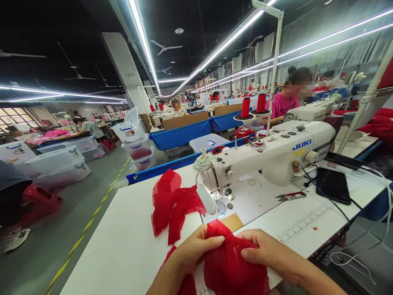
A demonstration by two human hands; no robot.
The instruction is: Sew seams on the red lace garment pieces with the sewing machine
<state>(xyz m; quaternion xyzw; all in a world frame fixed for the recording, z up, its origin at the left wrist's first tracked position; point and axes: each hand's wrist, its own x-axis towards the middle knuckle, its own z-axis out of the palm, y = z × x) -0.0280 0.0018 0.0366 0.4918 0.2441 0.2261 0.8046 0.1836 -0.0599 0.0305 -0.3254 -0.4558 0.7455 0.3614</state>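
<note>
Now, your left hand (pixel 195 246): pinching the red fabric (pixel 235 264), thumb on top.
Your right hand (pixel 263 248): gripping the same fabric's right side, apart from the left.
Red fabric: between your hands, in front of the sewing machine (pixel 267 153).
Red cut pieces (pixel 164 205): lying on the white tabletop (pixel 106 241), left of the machine.
Snips (pixel 296 195): near the phone (pixel 333 186).
</note>
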